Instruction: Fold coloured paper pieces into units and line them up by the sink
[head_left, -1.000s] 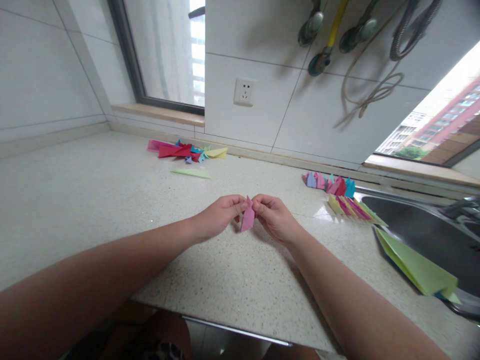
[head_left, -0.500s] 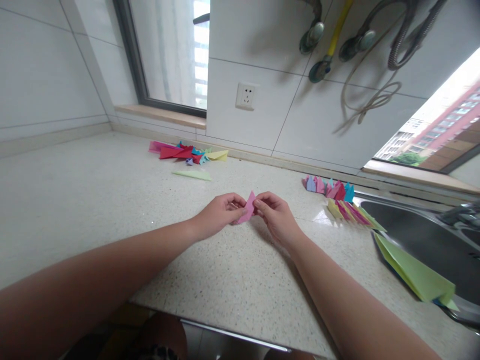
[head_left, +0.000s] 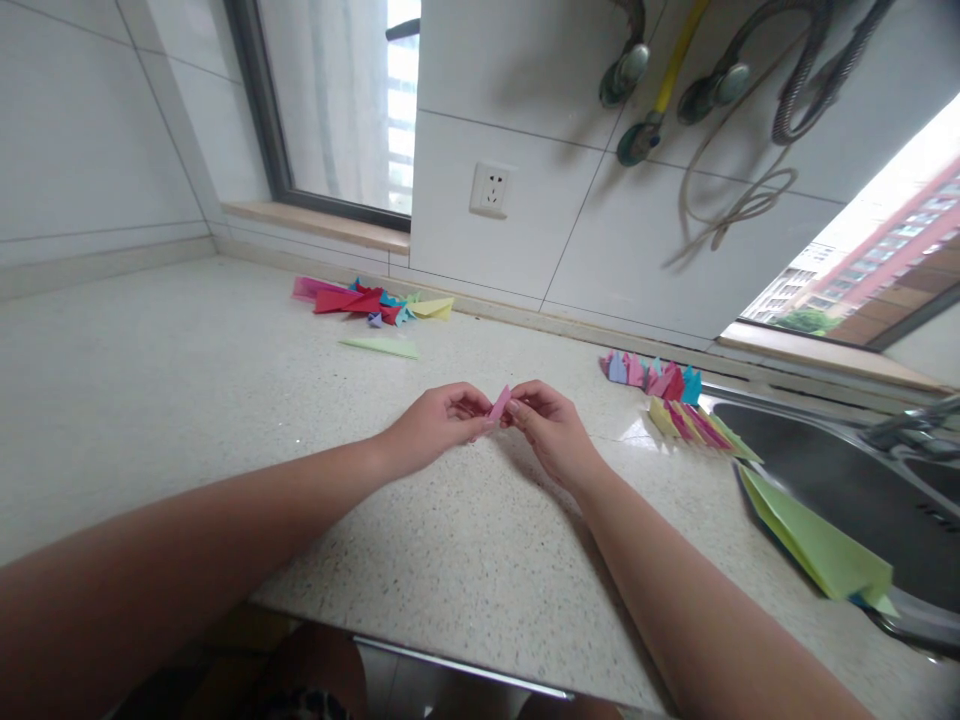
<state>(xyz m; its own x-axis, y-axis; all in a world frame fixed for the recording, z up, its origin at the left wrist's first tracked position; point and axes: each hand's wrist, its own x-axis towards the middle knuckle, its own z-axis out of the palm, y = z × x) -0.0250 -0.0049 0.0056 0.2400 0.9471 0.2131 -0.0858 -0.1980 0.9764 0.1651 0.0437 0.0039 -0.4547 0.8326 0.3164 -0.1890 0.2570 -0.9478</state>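
Observation:
A small piece of folded pink paper (head_left: 499, 404) is pinched between my two hands, just above the speckled countertop (head_left: 465, 530). My left hand (head_left: 442, 418) grips its lower left side between thumb and fingers. From the other side, my right hand (head_left: 547, 420) holds its right edge, thumb on top. Fingers cover much of the paper, so only a narrow slanted strip with a pointed top shows.
Colourful folded papers (head_left: 360, 302) lie by the wall, with a pale green folded piece (head_left: 381, 347) in front. Small origami pieces (head_left: 652, 377) and yellow-and-magenta folded papers (head_left: 690, 424) stand near the sink (head_left: 817, 480). A large green paper plane (head_left: 817, 530) rests along the sink's rim.
The pink paper has turned in my fingers and shows less of its face. My hands have drawn slightly closer together. The view has shifted a little.

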